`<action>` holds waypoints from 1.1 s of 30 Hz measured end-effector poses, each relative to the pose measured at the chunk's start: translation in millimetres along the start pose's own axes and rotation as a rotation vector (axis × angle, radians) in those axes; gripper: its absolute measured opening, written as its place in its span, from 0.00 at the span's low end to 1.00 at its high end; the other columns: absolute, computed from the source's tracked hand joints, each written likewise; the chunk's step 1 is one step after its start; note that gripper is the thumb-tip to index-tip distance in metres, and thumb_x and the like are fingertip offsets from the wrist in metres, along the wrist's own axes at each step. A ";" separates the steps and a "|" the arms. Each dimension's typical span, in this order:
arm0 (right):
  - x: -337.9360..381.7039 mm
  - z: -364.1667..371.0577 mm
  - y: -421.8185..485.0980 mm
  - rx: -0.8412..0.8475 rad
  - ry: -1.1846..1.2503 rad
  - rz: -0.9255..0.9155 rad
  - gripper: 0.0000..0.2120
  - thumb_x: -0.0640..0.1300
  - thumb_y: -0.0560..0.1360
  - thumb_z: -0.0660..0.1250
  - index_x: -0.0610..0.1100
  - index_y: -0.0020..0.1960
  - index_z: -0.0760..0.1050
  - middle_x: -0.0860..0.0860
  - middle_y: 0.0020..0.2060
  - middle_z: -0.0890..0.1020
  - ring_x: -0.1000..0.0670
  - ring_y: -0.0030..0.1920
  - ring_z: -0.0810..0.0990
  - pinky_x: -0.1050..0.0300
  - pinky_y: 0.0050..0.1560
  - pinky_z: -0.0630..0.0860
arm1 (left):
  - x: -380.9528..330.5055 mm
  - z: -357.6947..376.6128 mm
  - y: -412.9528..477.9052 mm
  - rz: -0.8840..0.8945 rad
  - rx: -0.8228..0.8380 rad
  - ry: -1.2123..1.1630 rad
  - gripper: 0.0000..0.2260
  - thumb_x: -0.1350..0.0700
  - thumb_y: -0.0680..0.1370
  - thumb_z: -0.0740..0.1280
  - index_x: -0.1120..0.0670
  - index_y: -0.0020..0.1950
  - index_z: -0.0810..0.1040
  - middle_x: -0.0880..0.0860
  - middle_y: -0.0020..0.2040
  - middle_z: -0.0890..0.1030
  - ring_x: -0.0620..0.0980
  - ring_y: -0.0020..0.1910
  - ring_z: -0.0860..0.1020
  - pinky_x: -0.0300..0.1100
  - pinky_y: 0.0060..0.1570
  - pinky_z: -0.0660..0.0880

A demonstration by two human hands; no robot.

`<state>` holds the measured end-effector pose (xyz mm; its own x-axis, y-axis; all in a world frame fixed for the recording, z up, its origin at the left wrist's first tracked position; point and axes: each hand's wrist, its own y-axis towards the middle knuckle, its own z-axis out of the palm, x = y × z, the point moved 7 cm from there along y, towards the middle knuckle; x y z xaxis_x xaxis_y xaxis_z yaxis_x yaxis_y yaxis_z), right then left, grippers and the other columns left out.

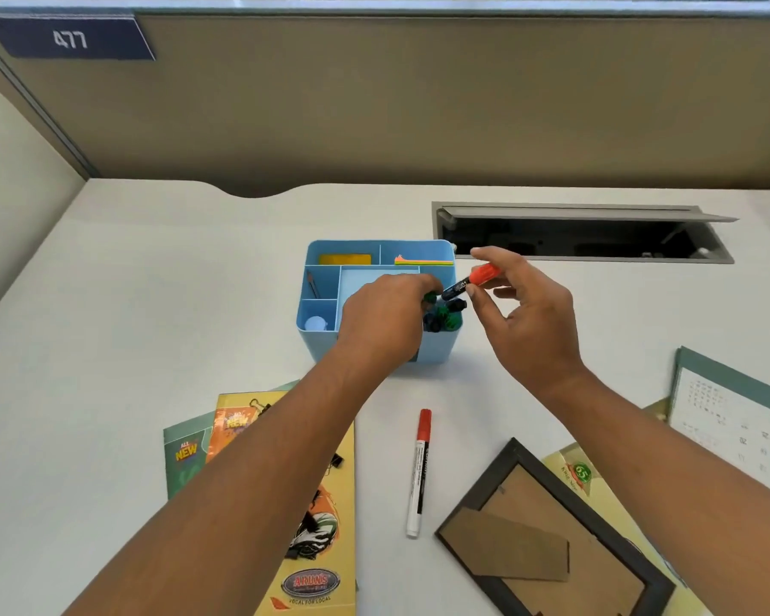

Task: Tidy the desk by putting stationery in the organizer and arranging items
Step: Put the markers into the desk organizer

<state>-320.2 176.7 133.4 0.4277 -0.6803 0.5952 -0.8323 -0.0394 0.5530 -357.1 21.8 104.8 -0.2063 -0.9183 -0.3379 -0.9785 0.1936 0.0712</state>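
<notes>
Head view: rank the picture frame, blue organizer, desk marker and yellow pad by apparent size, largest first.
1. picture frame (nearer, so true size unsure)
2. blue organizer
3. desk marker
4. yellow pad

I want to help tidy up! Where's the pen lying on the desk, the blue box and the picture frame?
Pen (418,473), head view, middle of its white barrel.
Blue box (439,349), head view, front wall.
Picture frame (552,520), head view, cardboard back.

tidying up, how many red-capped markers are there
2. One red-capped black marker pinched in the right hand; one red-capped white marker lying on the white desk. The left hand may hide more.
</notes>
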 end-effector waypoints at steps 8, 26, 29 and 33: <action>-4.5 10.9 -4.8 0.154 -0.012 0.137 0.24 0.36 0.76 0.66 0.45 0.72 0.71 0.49 0.57 0.84 0.56 0.46 0.82 0.47 0.58 0.80 | 0.3 -2.1 -9.3 -0.039 0.038 -0.052 0.25 0.62 0.77 0.68 0.44 0.70 0.70 0.48 0.64 0.80 0.53 0.60 0.77 0.52 0.52 0.79; -19.7 -39.5 -179.3 0.226 0.060 0.547 0.13 0.40 0.75 0.70 0.57 0.53 0.80 0.62 0.48 0.82 0.62 0.51 0.79 0.73 0.48 0.73 | 7.4 76.1 -171.1 -0.333 0.168 -0.310 0.13 0.43 0.75 0.67 0.52 0.50 0.77 0.50 0.44 0.81 0.52 0.45 0.79 0.46 0.44 0.77; -9.0 -40.0 -194.7 0.257 0.065 0.559 0.12 0.42 0.75 0.70 0.58 0.52 0.80 0.64 0.48 0.82 0.64 0.52 0.79 0.68 0.52 0.74 | 4.5 88.0 -173.5 -0.312 0.233 -0.265 0.13 0.44 0.75 0.66 0.53 0.48 0.76 0.51 0.45 0.80 0.53 0.46 0.78 0.47 0.45 0.77; 5.1 -44.2 -206.5 0.278 0.030 0.550 0.14 0.41 0.75 0.70 0.61 0.52 0.78 0.65 0.47 0.81 0.65 0.53 0.77 0.67 0.51 0.72 | 9.8 90.8 -169.5 -0.317 0.243 -0.210 0.10 0.47 0.75 0.67 0.53 0.48 0.75 0.52 0.46 0.80 0.54 0.45 0.78 0.44 0.40 0.73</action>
<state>-130.6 213.7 48.0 -0.0834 -0.6341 0.7687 -0.9928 0.1192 -0.0094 -193.3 11.4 4.2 0.1322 -0.8604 -0.4923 -0.9598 0.0129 -0.2803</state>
